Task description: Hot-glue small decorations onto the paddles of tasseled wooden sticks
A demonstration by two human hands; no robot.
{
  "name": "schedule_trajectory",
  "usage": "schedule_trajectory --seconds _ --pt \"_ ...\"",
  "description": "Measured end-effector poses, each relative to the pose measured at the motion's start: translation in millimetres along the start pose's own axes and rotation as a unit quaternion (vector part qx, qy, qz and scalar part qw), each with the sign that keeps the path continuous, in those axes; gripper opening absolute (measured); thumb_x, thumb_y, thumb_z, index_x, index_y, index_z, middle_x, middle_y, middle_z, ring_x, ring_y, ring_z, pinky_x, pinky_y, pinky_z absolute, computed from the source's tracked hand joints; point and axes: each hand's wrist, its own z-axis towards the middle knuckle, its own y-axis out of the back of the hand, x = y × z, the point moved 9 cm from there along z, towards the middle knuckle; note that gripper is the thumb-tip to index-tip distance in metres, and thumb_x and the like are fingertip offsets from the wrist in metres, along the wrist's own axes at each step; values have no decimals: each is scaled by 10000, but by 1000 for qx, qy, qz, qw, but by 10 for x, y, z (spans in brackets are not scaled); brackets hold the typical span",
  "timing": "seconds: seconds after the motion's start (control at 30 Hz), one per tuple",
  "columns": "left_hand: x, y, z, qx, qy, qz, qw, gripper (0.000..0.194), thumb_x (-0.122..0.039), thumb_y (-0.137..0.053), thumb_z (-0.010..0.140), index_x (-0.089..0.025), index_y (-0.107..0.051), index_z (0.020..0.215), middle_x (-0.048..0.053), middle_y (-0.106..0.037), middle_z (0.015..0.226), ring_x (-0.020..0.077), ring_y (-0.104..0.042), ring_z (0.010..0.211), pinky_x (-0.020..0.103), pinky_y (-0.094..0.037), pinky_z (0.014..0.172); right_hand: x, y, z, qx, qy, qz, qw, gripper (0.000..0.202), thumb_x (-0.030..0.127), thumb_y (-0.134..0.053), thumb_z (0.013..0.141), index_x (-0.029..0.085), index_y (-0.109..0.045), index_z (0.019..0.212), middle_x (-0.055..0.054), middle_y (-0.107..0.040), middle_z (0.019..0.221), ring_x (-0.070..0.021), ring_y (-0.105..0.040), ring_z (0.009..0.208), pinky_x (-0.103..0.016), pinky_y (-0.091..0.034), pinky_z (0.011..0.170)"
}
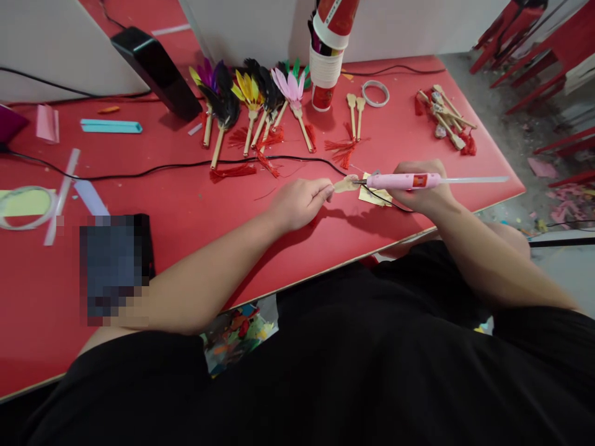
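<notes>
My left hand (304, 201) is closed around the stem of a pale wooden handle (346, 184), whose flared, flat end sticks out to the right. In my right hand (425, 192) is a pink hot glue gun (385, 181), its metal nozzle at the flared end; I cannot tell whether they touch. A clear glue stick (474, 179) juts from the gun's back. Below the gun lies a yellow paper (372, 198). Two similar wooden handles (356, 114) with red tassels rest farther back on the red table (195, 198).
Several feathered handles (251, 102) lie at the back beside stacked paper cups (325, 65). A tape roll (375, 93) and a pile of wooden handles (449, 121) are to the right. A black cord (176, 165) crosses the table. On the left stands a black box-shaped object (155, 71).
</notes>
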Motion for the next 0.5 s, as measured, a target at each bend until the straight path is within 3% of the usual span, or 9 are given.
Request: schedule_trajectory --seconds 0.2,0.37,0.5 --pt "-18 -47 0 25 -1 11 1000 420 -472 -406 1233 -250 -689 1016 102 -821 967 287 -733 896 405 -459 813 -8 -30 20 5 -10 -15 1000 543 682 -819 1023 298 -611 700 -46 -696 646 -238 -639 569 -418 -528 637" --pt "-42 -62 -39 42 37 68 996 419 -449 -428 1224 -237 -761 1085 121 -817 943 301 -713 847 415 -395 749 -22 -92 27 21 -24 -7 999 562 689 -813 1016 297 -588 681 -59 -679 627 -237 -636 586 -411 -506 635" --pt "-71 -74 -50 35 23 62 997 419 -456 -455 1209 -235 -791 1092 117 -826 935 287 -697 807 407 -354 718 18 -118 29 28 -3 36 999 603 770 -794 1022 311 -595 685 -48 -638 566 -244 -639 607 -413 -469 607"
